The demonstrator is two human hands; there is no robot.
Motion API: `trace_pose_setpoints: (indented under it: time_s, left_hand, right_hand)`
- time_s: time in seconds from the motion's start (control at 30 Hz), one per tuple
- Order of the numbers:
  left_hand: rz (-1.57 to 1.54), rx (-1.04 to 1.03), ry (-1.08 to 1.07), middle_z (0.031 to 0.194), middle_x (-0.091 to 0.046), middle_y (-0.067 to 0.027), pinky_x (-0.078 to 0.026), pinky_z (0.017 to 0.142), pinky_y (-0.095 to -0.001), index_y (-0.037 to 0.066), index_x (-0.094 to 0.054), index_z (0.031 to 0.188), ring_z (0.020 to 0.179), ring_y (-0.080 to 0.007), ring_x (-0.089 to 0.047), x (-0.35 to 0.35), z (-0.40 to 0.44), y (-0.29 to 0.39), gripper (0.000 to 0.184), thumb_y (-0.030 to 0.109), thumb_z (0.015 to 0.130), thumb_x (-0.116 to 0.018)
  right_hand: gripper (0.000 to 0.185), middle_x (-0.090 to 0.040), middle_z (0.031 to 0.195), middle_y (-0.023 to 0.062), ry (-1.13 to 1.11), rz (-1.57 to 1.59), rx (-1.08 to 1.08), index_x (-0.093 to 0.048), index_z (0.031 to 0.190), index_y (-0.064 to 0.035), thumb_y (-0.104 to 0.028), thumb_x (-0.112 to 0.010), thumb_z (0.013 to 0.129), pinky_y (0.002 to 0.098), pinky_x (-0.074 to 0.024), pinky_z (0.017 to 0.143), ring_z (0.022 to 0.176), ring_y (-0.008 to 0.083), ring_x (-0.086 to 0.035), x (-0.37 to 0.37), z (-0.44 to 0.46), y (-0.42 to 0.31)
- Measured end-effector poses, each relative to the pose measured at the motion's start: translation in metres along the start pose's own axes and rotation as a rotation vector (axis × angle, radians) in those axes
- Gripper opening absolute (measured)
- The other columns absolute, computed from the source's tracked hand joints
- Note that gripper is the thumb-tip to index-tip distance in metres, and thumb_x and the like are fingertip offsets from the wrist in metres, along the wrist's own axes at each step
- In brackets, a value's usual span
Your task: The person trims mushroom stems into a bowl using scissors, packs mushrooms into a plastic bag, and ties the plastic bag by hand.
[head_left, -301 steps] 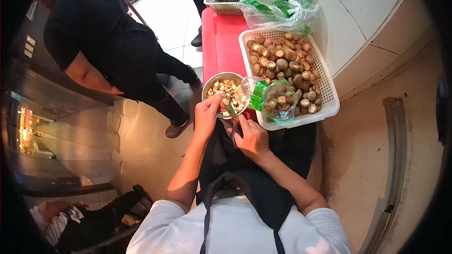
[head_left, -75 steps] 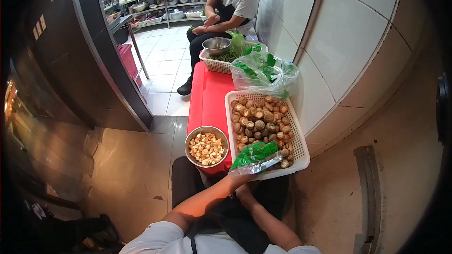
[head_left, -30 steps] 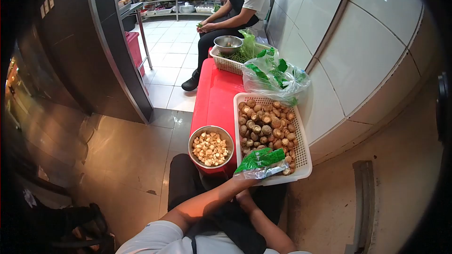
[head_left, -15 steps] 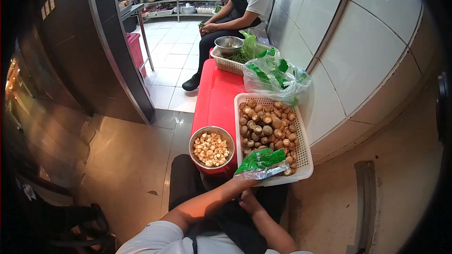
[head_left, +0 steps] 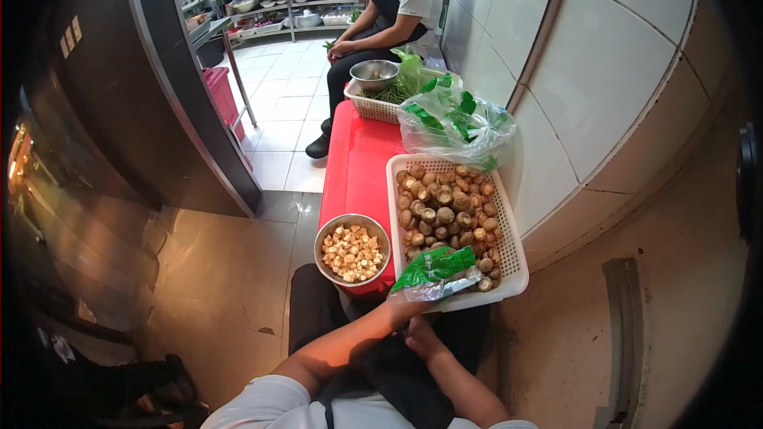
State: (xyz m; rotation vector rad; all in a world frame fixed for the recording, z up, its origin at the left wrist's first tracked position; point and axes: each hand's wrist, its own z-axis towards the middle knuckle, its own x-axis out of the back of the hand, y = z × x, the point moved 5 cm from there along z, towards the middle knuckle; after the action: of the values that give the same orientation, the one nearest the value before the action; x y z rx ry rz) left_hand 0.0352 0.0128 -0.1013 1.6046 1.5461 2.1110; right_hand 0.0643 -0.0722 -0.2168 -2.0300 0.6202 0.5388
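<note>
My left hand (head_left: 407, 310) reaches to the near edge of a white perforated basket (head_left: 515, 280). A clear and green plastic bag (head_left: 435, 268) covers or hides its fingers, and I cannot tell whether they grip it. Brown mushrooms (head_left: 445, 214) fill much of the basket, some caps down with pale stems showing. My right hand (head_left: 422, 337) is curled closed over my lap, just below the left wrist; anything inside it is hidden. Left of the basket, a metal bowl (head_left: 319, 260) holds small pale-brown cut pieces (head_left: 352, 254).
The basket and bowl rest on a red surface (head_left: 347, 163). Beyond are a bag of greens (head_left: 461, 123) and a second basket (head_left: 373, 111) with green vegetables and a steel bowl (head_left: 374, 73). A seated person (head_left: 397, 12) holds something green. A tiled wall (head_left: 572, 87) borders the right.
The view has shifted slightly, so the baskets and bowl appear a little further left. Both my hands stay in nearly the same place, as does the plastic bag.
</note>
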Motion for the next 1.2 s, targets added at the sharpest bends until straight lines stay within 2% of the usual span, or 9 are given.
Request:
trace_pose_setpoints:
  time_s: [0.1,0.2,0.3,0.4,0.6,0.7,0.9,1.2]
  left_hand:
    - [0.002,0.003,-0.006,0.111,-0.067,-0.0222,-0.055,0.083,-0.0439,0.003,-0.059,0.123,0.101,-0.0358,-0.067,0.002,0.004,0.001,0.032,0.016,0.094,-0.055]
    - [0.01,0.008,-0.016,0.111,-0.067,-0.0222,-0.055,0.083,-0.0439,0.003,-0.059,0.123,0.101,-0.0357,-0.068,0.001,0.005,0.001,0.032,0.016,0.094,-0.055]
    - [0.012,0.01,-0.025,0.111,-0.067,-0.0221,-0.055,0.083,-0.0439,0.003,-0.059,0.123,0.101,-0.0357,-0.068,0.0,0.005,0.0,0.031,0.017,0.095,-0.055]
    - [0.01,0.014,-0.032,0.111,-0.067,-0.022,-0.055,0.083,-0.0439,0.003,-0.059,0.122,0.101,-0.0357,-0.068,-0.001,0.006,-0.001,0.031,0.017,0.095,-0.055]
    - [0.005,0.013,-0.03,0.11,-0.067,-0.0219,-0.055,0.082,-0.0439,0.003,-0.059,0.122,0.101,-0.0356,-0.068,0.0,0.007,-0.001,0.031,0.017,0.095,-0.055]
    - [0.003,0.01,-0.028,0.11,-0.067,-0.0218,-0.055,0.082,-0.0439,0.003,-0.059,0.122,0.101,-0.0356,-0.068,0.001,0.007,0.0,0.03,0.017,0.095,-0.055]
    - [-0.004,0.002,-0.025,0.11,-0.067,-0.0217,-0.055,0.082,-0.0439,0.004,-0.06,0.121,0.1,-0.0355,-0.068,0.001,0.007,0.001,0.03,0.018,0.095,-0.055]
    - [-0.013,0.001,-0.02,0.11,-0.067,-0.0215,-0.055,0.082,-0.0439,0.004,-0.06,0.12,0.1,-0.0354,-0.068,0.002,0.007,0.001,0.029,0.019,0.096,-0.055]
  right_hand:
    - [0.032,-0.065,0.117,0.0018,0.061,0.002,0.002,-0.058,0.126,-0.0168,-0.039,-0.049,0.105,0.0336,-0.0538,0.073,0.1,0.0147,-0.064,0.002,0.003,0.002]
    - [0.033,-0.066,0.113,0.0024,-0.09,-0.079,0.077,-0.059,0.123,-0.0159,-0.042,-0.048,0.105,0.033,-0.0531,0.069,0.096,0.0139,-0.064,0.003,0.006,0.003]
    - [0.035,-0.066,0.108,0.0026,-0.027,-0.043,0.013,-0.059,0.119,-0.0145,-0.044,-0.046,0.106,0.0321,-0.0518,0.066,0.09,0.0139,-0.064,-0.005,-0.002,-0.007]
    - [0.041,-0.065,0.092,0.0029,0.022,-0.086,0.08,-0.06,0.115,-0.0097,-0.046,-0.043,0.107,0.0309,-0.0524,0.068,0.077,0.0134,-0.064,-0.015,-0.011,-0.016]
    - [0.039,-0.066,0.093,0.0045,0.027,-0.123,0.068,-0.06,0.115,-0.0084,-0.042,-0.041,0.108,0.0309,-0.0528,0.067,0.077,0.014,-0.064,-0.011,-0.005,-0.01]
    - [0.033,-0.066,0.104,0.002,-0.009,-0.153,0.066,-0.059,0.12,-0.0142,-0.041,-0.043,0.106,0.0329,-0.0511,0.066,0.086,0.0144,-0.063,-0.005,0.0,-0.004]
    - [0.032,-0.066,0.111,0.0023,0.041,-0.21,0.003,-0.058,0.124,-0.0154,-0.039,-0.045,0.106,0.034,-0.0514,0.067,0.09,0.0157,-0.063,-0.003,-0.001,-0.004]
    - [0.037,-0.064,0.12,0.0006,-0.011,-0.175,0.054,-0.056,0.13,-0.0168,-0.042,-0.05,0.104,0.0355,-0.0535,0.072,0.102,0.0164,-0.063,0.004,0.002,0.001]
